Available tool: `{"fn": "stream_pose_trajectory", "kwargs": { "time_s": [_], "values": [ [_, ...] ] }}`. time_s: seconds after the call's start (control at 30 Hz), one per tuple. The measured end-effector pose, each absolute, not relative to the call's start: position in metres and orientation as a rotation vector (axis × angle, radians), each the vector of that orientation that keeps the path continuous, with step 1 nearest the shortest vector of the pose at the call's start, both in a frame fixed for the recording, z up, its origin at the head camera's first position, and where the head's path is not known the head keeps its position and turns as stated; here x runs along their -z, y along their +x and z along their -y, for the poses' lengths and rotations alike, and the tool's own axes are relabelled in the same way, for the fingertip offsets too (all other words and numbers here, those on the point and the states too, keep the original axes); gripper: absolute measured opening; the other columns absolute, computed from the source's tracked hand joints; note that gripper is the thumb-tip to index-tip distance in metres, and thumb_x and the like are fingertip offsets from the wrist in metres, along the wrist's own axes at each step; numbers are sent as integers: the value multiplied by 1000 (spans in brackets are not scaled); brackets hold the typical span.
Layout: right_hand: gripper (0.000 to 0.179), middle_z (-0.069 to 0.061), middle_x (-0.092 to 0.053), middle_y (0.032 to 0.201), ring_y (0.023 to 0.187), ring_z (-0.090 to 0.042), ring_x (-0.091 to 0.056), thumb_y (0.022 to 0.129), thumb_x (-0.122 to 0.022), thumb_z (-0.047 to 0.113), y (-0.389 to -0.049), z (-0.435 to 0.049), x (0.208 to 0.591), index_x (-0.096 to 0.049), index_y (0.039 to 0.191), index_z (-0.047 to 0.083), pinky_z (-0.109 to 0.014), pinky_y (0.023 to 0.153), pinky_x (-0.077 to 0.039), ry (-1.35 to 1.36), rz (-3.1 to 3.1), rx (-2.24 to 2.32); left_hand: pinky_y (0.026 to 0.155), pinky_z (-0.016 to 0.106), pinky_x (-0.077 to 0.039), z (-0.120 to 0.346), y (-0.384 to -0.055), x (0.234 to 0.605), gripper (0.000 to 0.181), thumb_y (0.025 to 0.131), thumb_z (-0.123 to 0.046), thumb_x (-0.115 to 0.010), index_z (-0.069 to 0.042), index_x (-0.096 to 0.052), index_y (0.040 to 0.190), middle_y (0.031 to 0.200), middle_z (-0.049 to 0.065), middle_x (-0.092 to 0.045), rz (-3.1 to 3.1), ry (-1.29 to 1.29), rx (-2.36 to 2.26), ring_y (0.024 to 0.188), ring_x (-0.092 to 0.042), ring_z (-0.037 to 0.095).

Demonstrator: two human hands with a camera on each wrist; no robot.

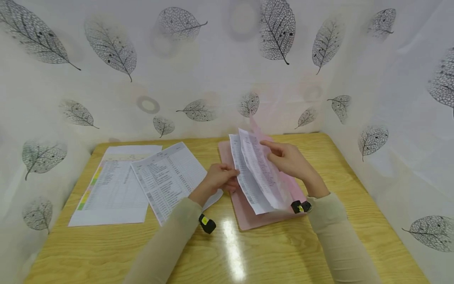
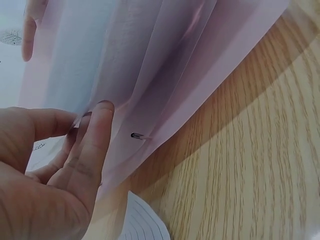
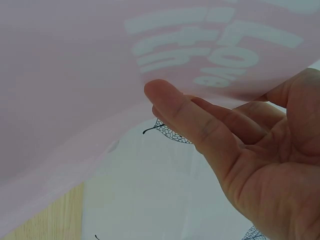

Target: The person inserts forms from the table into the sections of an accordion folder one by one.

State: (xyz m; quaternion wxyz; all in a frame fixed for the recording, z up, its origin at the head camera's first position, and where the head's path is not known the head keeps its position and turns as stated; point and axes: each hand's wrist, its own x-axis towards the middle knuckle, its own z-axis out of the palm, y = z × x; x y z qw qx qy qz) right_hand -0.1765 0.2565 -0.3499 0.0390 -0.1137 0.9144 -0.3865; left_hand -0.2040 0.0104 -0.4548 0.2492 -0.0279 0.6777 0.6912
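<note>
A pink folder (image 1: pixel 244 221) lies opened on the table, with printed sheets (image 1: pixel 253 173) raised and fanned inside it. My left hand (image 1: pixel 221 177) pinches the left edge of the sheets between thumb and fingers. Close up in the left wrist view, the fingertips of my left hand (image 2: pixel 65 165) meet at the thin edge, and a small metal clip (image 2: pixel 137 135) shows on the pink folder (image 2: pixel 240 50). On the other side, my right hand (image 1: pixel 289 157) holds the lifted pink cover. White lettering marks this cover (image 3: pixel 65 90) in the right wrist view, where my right hand (image 3: pixel 225 140) grips its edge.
Two printed pages lie overlapping at the left: a page with coloured margin marks (image 1: pixel 115 193) and a tilted page (image 1: pixel 168 175), partly under my left forearm. Leaf-patterned white cloth (image 1: pixel 213 75) walls the wooden table (image 1: pixel 276 252) at the back and sides.
</note>
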Motion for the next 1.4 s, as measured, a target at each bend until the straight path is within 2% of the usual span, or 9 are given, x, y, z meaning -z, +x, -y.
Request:
{"fn": "stream_pose_trajectory", "kwargs": {
  "time_s": [0.17, 0.37, 0.67, 1.03, 1.27, 1.4],
  "values": [
    [47, 5, -43, 59, 52, -11, -48, 103, -56, 13, -176, -256, 352, -61, 150, 16, -22, 47, -40, -338, -2805, 1183, 55, 30, -64, -14, -203, 455, 17, 95, -9, -74, 4, -67, 103, 66, 4, -68, -1844, -80, -1895, 55, -70, 13],
    [47, 5, -42, 60, 52, -11, -48, 103, -56, 13, -177, -256, 353, -60, 150, 14, -23, 48, -41, -354, -2805, 1189, 56, 30, -64, -16, -203, 455, 16, 97, -7, -72, 8, -71, 100, 66, 5, -70, -1865, -44, -1884, 57, -71, 13],
    [47, 5, -42, 60, 51, -9, -48, 102, -57, 10, -176, -256, 352, -61, 149, 12, -22, 47, -41, -377, -2803, 1206, 59, 34, -66, -21, -201, 454, 12, 95, -7, -75, 1, -67, 89, 75, 13, -77, -1874, -72, -1894, 59, -72, 15],
    [46, 4, -43, 60, 51, -8, -48, 102, -57, 9, -177, -258, 351, -62, 147, 11, -23, 48, -42, -382, -2810, 1210, 58, 32, -65, -22, -201, 449, 13, 95, -9, -75, 2, -69, 91, 74, 8, -73, -1893, -71, -1896, 58, -71, 15],
    [46, 4, -43, 60, 52, -8, -48, 102, -57, 9, -177, -258, 351, -62, 147, 11, -22, 49, -42, -384, -2801, 1228, 57, 34, -65, -20, -200, 451, 14, 96, -10, -74, 4, -70, 95, 74, 13, -77, -1893, -73, -1922, 57, -73, 15],
    [46, 4, -43, 61, 52, -8, -47, 102, -57, 9, -178, -259, 353, -62, 147, 11, -22, 48, -41, -388, -2798, 1237, 55, 31, -64, -22, -200, 453, 10, 96, -6, -72, 3, -69, 96, 70, 10, -75, -1884, -91, -1933, 55, -72, 14]
  ]
}}
